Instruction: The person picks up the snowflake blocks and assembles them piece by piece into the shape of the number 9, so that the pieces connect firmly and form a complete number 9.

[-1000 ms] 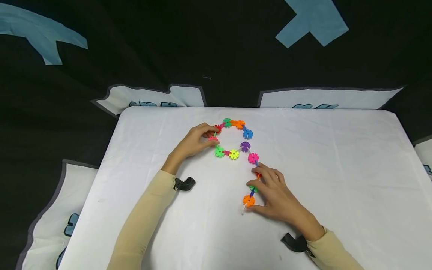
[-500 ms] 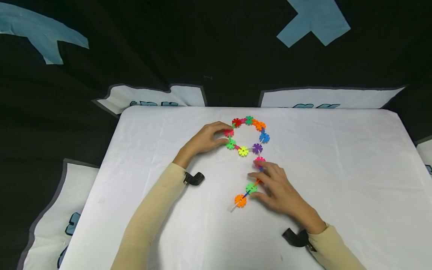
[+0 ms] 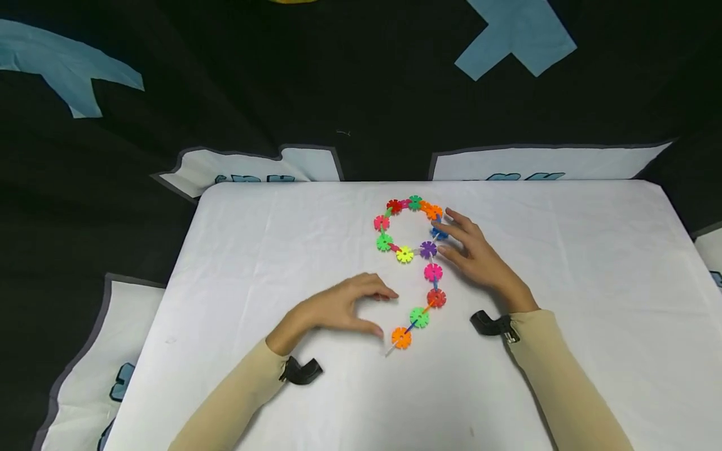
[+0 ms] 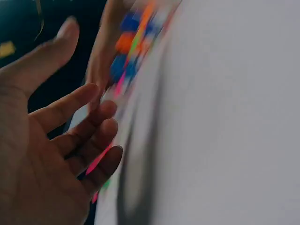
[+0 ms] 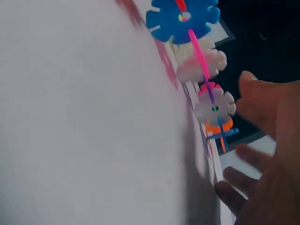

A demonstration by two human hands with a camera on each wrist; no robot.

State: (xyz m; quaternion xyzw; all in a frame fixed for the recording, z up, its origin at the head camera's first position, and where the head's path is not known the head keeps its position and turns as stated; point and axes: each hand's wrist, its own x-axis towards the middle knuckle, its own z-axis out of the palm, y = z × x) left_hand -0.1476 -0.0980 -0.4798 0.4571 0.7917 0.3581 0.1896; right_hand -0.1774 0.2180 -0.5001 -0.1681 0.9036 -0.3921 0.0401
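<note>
Notched plastic discs joined by short sticks form a chain on the table in the head view. Its upper part is a closed loop, with a green disc (image 3: pixel 385 242) and a yellow disc (image 3: pixel 404 254) at lower left. A tail runs down through a red disc (image 3: pixel 437 298) to an orange disc (image 3: pixel 401 338) with a clear stick. My left hand (image 3: pixel 341 305) hovers left of that tail, thumb and fingers spread apart. At the loop's right side, my right hand (image 3: pixel 479 260) has fingertips over the blue disc (image 3: pixel 440 232); contact is unclear. Both wrist views show loosely extended fingers holding nothing.
A white cloth covers the table (image 3: pixel 271 238). Behind its far edge hangs a black curtain (image 3: pixel 338 75) with blue and white patches. Each wrist carries a black mount, one on the left wrist (image 3: pixel 301 371) and one on the right wrist (image 3: pixel 491 324).
The loop shifted right, then my left hand let go and came down beside the tail. My right hand left the tail and moved up to the loop's right side.
</note>
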